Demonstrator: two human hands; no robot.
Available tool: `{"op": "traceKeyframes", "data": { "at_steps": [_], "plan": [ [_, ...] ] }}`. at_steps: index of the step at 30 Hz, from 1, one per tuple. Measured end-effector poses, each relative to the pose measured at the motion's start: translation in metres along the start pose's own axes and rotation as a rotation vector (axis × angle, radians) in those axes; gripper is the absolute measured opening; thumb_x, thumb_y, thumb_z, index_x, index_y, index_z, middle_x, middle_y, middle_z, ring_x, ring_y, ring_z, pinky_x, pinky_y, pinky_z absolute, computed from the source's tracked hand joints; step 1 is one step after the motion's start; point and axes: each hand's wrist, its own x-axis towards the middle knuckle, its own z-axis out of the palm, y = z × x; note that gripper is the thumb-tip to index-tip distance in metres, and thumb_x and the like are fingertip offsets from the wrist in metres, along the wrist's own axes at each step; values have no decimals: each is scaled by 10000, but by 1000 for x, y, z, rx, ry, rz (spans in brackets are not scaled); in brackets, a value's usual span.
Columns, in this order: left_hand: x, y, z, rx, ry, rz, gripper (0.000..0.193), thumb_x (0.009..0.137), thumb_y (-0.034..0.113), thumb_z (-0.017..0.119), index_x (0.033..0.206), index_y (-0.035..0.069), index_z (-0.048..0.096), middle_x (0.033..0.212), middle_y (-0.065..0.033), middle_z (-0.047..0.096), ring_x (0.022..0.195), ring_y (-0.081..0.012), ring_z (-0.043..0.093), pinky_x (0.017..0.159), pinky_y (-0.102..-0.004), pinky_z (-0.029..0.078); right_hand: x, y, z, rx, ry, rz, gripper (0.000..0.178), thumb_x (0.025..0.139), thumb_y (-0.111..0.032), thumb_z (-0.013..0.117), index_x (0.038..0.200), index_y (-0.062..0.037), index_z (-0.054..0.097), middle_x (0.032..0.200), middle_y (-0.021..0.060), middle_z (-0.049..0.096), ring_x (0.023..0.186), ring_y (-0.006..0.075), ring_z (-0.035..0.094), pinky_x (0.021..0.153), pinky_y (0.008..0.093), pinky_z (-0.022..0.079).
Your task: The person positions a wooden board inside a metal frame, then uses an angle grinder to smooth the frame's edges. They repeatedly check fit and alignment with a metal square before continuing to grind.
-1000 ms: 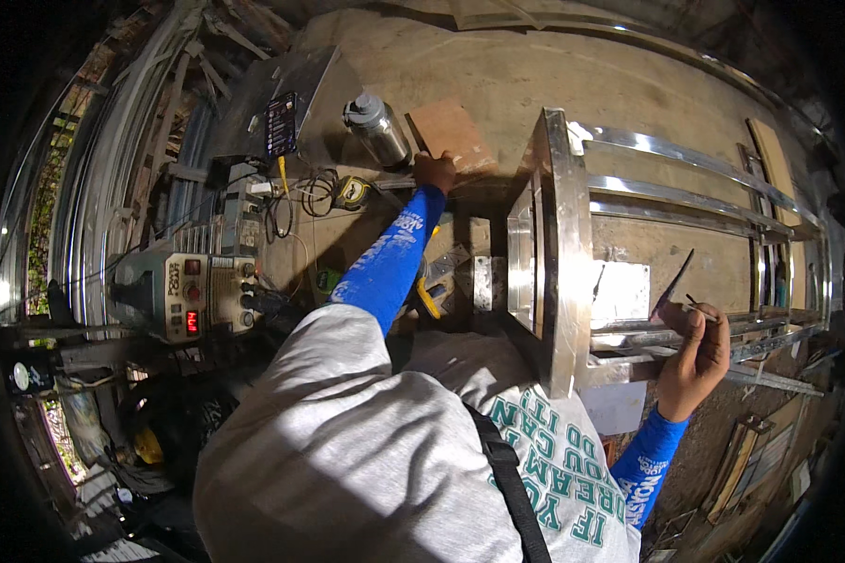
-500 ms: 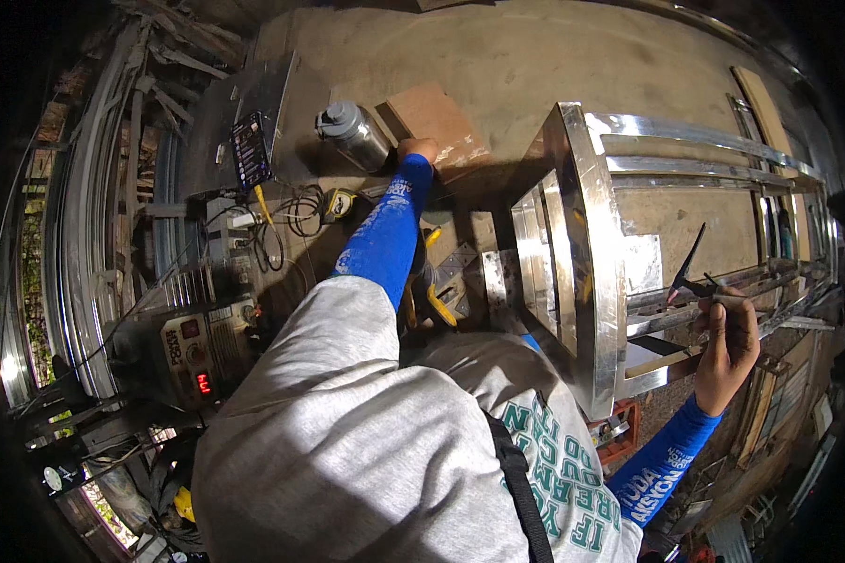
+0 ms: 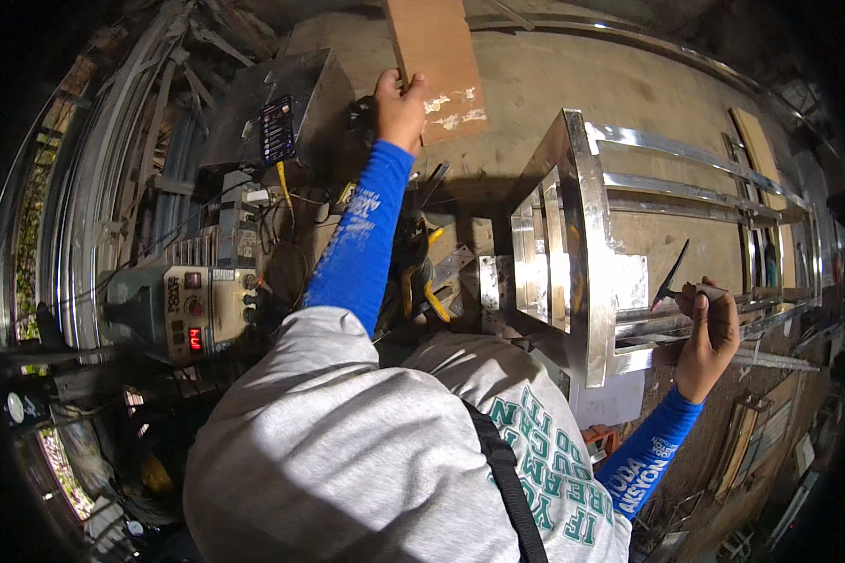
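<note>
My left hand (image 3: 401,113) is stretched out to the far side, closed on the left edge of a brown wooden board (image 3: 437,56) with pale, chipped patches at its near end. In my right hand (image 3: 709,336), a TIG welding torch (image 3: 668,284) is pinched between thumb and fingers. Its long black cap points up and a pinkish nozzle shows at its lower end; the fingers hide its handle. The torch is over the shiny metal frame (image 3: 599,272) of square tubes, which stands to the right of my lap.
At the left stands a welding machine (image 3: 188,314) with a lit red display. A phone (image 3: 277,129) leans against a dark metal box (image 3: 282,80). Yellow-handled pliers (image 3: 432,291) and metal plates (image 3: 455,266) lie before my lap. Long metal tubes (image 3: 75,206) line the left side.
My left hand has moved farther away with the board, which now reaches the top of the view. The metal flask beside it no longer shows. My right hand and the torch have shifted slightly left.
</note>
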Motion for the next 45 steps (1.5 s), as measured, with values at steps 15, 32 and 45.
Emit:
{"op": "traceKeyframes", "data": {
  "at_steps": [15,32,45],
  "plan": [
    [-209,132,-62,-418,-93,-328,342,1087,270,594,1347,48,599,1259,-56,677,1134,-178,674,956,-355,554,-13,-8,-5,221,-309,-21,491,1061,-64,586,1530,10,461,914,71,686,757,95,587,696,235,492],
    [-263,193,-21,-399,-93,308,538,964,24,651,1474,-5,482,1427,-121,603,1335,-251,564,1156,-434,417,-23,-27,-13,756,-532,177,196,1074,-251,601,1098,-77,513,874,11,532,705,67,460,574,205,359],
    [-324,240,126,-608,-491,48,376,984,70,674,1344,-19,615,1296,-92,679,1187,-177,619,1050,-350,477,1,-32,-38,797,-552,-25,772,969,-476,725,1498,9,441,1177,40,633,778,72,491,669,211,435]
  ]
}}
